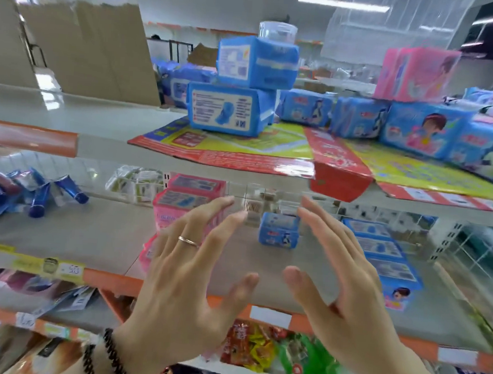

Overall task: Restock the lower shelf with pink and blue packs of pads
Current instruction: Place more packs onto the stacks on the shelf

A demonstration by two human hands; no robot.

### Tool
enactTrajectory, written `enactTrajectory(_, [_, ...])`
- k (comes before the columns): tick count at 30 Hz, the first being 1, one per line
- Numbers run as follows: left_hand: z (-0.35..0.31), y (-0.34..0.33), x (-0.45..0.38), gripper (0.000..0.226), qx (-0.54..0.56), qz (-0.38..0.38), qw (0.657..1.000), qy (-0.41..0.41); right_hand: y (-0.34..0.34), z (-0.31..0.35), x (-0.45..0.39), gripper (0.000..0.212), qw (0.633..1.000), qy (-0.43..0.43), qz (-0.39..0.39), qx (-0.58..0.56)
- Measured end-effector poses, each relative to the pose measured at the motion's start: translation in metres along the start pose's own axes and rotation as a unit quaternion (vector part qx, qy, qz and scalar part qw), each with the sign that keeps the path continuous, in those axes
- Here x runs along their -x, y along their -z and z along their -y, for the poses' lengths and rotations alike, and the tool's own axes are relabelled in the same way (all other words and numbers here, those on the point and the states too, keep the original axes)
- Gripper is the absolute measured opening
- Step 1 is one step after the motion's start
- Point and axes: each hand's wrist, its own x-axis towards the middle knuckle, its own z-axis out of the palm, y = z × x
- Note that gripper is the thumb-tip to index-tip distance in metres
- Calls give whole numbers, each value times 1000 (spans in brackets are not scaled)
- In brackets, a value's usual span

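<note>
Both hands, the left hand (191,274) and right hand (347,283), hover with fingers spread and holding nothing, palms facing, seemingly framing the small blue pack (278,230) far back on the lower shelf (103,234), between pink packs (188,203) and blue packs (381,253).

Shop aisle, tiered shelves (103,234), price labels (69,269), packaged goods (285,355)

Two flat, empty hands, left (185,273) and right (347,280), before a small blue pack (278,230)
</note>
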Motion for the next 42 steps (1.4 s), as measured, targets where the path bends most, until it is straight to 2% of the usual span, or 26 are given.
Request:
enactTrajectory(7, [-12,12,-31,60,-8,-19,1000,-17,19,-2,-26,59,999,23,-20,13])
enactTrajectory(11, [-10,22,-71,60,-19,-26,998,-62,27,-8,-52,57,998,31,-45,28])
enactTrajectory(14, [-4,30,-108,61,-46,-27,994,-95,35,-12,-74,57,994,22,-65,84])
enactTrajectory(19, [12,33,-161,63,-86,20,990,-107,49,-22,-108,64,984,-13,-55,171])
enactTrajectory(24, [39,26,-188,65,-88,52,991,-92,56,-34,-148,68,964,-62,-18,259])
enactTrajectory(27, [51,21,-190,65,-85,65,991,-80,63,-44,-178,70,956,-101,16,275])
enactTrajectory(32, [65,13,-191,63,-92,78,991,-58,67,-86,-230,71,934,-129,75,325])
enactTrajectory(38, [66,7,-195,63,-117,54,992,-14,59,-156,-295,75,905,-127,177,365])
enactTrajectory(42, [57,4,-198,62,-150,50,987,4,38,-202,-331,79,857,-98,278,422])
